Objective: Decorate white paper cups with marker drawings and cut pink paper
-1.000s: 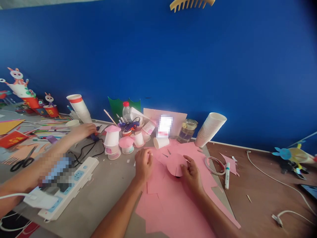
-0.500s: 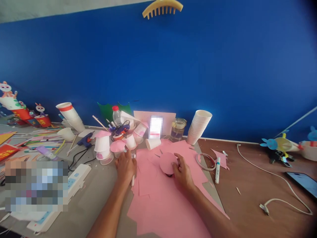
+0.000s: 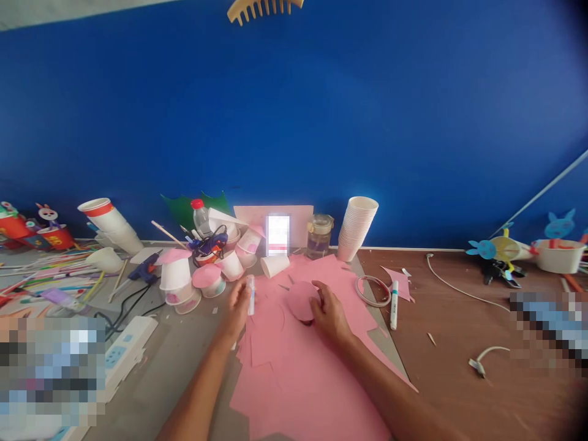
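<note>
My left hand (image 3: pixel 236 310) stands over the pink paper, its fingers closed around a small white glue stick (image 3: pixel 250 295) held upright. My right hand (image 3: pixel 331 317) rests on the edge of a pink paper circle (image 3: pixel 301 300), gripping it between fingers and thumb. A dark object shows just under the circle, mostly hidden. Loose pink paper sheets (image 3: pixel 294 392) lie beneath both hands, with cut scraps around them.
White paper cups with pink tops (image 3: pixel 175 274) stand left of my hands. Nearby are a blue glue gun (image 3: pixel 144 268), a white power strip (image 3: pixel 128 349), a tape roll (image 3: pixel 373 291), a marker (image 3: pixel 394 305), and a tall stack of paper cups (image 3: pixel 357 226).
My left hand has closed around the glue stick and raised it upright. The other person's arm at the left has gone, and the whole scene has shifted left in view.
</note>
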A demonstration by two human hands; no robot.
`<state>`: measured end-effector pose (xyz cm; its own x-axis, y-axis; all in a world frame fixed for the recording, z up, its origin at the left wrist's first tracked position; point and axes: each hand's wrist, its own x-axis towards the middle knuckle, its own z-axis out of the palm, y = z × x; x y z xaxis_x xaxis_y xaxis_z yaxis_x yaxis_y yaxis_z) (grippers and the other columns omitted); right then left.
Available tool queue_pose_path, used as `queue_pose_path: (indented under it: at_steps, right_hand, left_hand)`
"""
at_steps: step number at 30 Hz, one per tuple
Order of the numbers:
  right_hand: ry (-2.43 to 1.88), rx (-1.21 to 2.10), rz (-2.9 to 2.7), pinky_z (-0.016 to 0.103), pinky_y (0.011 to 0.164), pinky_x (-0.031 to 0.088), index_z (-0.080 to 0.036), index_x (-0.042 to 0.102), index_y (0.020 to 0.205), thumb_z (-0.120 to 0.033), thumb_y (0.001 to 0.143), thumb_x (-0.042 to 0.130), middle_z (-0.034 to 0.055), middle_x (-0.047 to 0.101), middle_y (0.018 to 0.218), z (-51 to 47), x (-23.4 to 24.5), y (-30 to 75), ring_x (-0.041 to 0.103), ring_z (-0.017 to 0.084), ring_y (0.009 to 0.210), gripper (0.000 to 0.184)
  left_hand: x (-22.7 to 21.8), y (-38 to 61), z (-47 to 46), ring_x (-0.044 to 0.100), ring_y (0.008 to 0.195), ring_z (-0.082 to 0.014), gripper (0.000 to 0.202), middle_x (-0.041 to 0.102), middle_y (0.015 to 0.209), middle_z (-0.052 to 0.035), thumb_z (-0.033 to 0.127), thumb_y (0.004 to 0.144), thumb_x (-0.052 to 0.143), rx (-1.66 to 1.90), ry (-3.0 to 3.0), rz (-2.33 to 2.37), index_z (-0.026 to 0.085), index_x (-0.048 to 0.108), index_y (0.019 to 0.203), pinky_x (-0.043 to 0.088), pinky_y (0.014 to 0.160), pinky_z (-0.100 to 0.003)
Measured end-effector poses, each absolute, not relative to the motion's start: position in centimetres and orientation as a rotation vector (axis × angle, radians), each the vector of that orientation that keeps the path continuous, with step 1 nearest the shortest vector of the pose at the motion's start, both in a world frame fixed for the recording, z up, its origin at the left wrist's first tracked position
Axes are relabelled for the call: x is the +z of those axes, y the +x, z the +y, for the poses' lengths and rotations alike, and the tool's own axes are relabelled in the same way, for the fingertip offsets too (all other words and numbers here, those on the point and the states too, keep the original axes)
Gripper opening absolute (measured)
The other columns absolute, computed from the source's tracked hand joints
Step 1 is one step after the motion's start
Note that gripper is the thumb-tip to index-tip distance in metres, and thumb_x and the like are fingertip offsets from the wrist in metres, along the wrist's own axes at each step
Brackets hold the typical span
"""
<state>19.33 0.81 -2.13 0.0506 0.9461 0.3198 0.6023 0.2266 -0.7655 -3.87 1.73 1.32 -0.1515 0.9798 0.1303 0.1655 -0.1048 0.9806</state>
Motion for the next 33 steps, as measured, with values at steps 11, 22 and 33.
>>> queue_pose_path:
  at_steps: [11,22,33]
  right_hand:
    - [-1.085,0.252,-1.706,0.039,0.077,0.041,-0.019,0.055,0.108,-0.019,0.090,0.044,0.0071,0.062,0.089,-0.4,-0.9,18.9,0.056,0.022,0.084,0.022]
    - [-0.974,0.899,-1.762,0.032,0.069,0.045,-0.019,0.066,0.090,-0.034,0.089,0.051,0.0038,0.067,0.073,-1.6,1.1,17.7,0.059,0.018,0.069,0.022]
    - [-0.928,1.256,-1.174,0.026,0.054,0.044,-0.019,0.054,0.078,-0.045,0.082,0.061,-0.0020,0.052,0.063,-0.4,0.5,18.4,0.049,0.013,0.057,0.027]
  left_hand:
    - [0.8,0.6,-0.6,0.043,0.051,-0.0058,0.034,0.053,0.074,0.0011,0.044,0.086,0.055,1.023,0.983,0.737,0.017,0.056,0.108,0.030,0.050,-0.021]
    - [1.7,1.5,-1.9,0.039,0.050,-0.0070,0.044,0.048,0.066,0.0009,0.055,0.086,0.048,0.761,1.156,0.651,0.013,0.057,0.093,0.027,0.049,-0.023]
    - [1.0,2.2,-1.9,0.051,0.059,-0.0101,0.033,0.060,0.079,-0.0018,0.045,0.080,0.062,0.872,1.281,0.958,0.016,0.055,0.095,0.040,0.057,-0.025]
